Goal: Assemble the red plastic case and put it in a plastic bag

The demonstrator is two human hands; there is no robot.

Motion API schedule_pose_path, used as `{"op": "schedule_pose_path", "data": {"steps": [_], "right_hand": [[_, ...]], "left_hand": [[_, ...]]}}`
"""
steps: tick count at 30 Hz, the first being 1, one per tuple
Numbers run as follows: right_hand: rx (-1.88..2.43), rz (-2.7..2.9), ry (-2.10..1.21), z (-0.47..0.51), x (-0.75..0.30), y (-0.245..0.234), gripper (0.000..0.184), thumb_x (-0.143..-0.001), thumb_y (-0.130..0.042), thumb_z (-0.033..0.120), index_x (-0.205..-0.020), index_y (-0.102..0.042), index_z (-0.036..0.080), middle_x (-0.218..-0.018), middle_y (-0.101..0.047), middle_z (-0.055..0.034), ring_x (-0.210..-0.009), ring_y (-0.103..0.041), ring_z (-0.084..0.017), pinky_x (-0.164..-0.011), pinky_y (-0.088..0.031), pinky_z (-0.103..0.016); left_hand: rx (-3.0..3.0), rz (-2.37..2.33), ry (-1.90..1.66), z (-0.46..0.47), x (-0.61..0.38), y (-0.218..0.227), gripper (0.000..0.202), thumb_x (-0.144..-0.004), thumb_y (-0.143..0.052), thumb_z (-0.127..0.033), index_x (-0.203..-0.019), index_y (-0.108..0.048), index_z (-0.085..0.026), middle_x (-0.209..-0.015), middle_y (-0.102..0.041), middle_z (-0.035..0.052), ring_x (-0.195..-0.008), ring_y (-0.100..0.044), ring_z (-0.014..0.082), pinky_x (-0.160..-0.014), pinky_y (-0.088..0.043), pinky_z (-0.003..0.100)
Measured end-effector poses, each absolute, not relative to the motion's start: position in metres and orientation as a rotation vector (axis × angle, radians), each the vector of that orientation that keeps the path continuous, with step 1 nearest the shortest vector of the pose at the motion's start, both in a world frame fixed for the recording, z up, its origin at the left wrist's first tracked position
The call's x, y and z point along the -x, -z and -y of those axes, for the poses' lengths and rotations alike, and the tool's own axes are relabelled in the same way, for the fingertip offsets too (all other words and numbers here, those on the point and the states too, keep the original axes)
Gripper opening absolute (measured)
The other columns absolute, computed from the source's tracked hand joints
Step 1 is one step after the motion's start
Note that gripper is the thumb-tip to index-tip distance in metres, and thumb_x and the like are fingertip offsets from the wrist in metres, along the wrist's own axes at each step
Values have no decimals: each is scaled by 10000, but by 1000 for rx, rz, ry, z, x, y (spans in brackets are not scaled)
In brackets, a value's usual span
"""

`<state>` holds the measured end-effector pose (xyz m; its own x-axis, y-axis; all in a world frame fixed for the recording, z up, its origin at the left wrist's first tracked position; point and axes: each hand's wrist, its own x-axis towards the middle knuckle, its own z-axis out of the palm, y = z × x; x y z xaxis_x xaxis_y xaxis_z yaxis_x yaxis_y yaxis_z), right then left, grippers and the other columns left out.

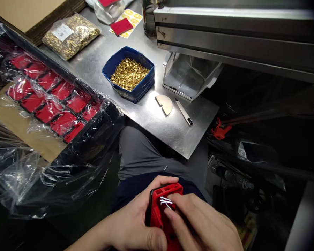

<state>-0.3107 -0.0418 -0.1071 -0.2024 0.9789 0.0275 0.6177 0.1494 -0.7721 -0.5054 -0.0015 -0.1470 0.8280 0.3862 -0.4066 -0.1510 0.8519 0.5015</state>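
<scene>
Left hand [131, 223] fingers wrapped round red plastic part [163, 204]; right hand [201, 226] fingers pinching white wires [166, 201] on it. Blue tub of brass pieces [129, 74] on tabletop [172, 129].

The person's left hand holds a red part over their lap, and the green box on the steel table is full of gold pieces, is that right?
No. The box is blue, not green; the head view shows it. The rest stands: the left hand holds the red part over the lap, and the box on the steel table is full of gold pieces.
</scene>
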Motion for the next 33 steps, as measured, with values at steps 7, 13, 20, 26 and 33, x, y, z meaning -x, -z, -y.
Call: {"op": "schedule_pose_path", "data": {"steps": [7, 13, 20, 26, 33], "right_hand": [[1450, 1861, -862, 41, 309, 109, 307, -914, -683, 52, -1210, -658, 128, -886, -738, -59, -701, -701, -156, -607, -566, -248], [1417, 1875, -887, 42, 307, 111, 349, -907, -669, 34, -1241, -639, 128, -952, -752, -74, -765, -725, -162, -676, -597, -246], [1453, 1692, -1015, 38, 303, 106, 288, -929, -650, 63, -1185, -659, 196, -880, -731, -15, -708, -701, -125, -649, -572, -204], [1854, 1466, -826, 31, 279, 108, 131, -961, -695, 288, -1087, -728, 296, -965, -783, 29, -764, -747, -111, -609, -559, -116], [1970, 1360, -749, 17, 254, 120, 199, -939, -718, 390, -1094, -719, 265, -864, -782, 16, -673, -740, -104, -596, -567, -88]], "left_hand": [[-529, -521, -318, 1, 505, 147, 983, -747, -837, -650, -1520, -338, -304, -1419, -517, 144, -1281, -542, 366, -1080, -409, 530], [-592, -490, -278, -6, 506, 146, 969, -773, -823, -637, -1529, -310, -312, -1423, -532, 147, -1218, -571, 325, -1055, -429, 511], [-438, -500, -313, -1, 503, 148, 981, -728, -868, -625, -1488, -344, -291, -1372, -553, 139, -1251, -566, 363, -1058, -401, 514], [-464, -522, -325, -2, 504, 148, 973, -756, -845, -630, -1497, -325, -271, -1323, -576, 146, -1212, -586, 349, -1020, -418, 490], [-393, -509, -312, -1, 506, 152, 1033, -746, -863, -613, -1525, -277, -271, -1443, -552, 220, -1333, -541, 404, -1105, -383, 582]]}}
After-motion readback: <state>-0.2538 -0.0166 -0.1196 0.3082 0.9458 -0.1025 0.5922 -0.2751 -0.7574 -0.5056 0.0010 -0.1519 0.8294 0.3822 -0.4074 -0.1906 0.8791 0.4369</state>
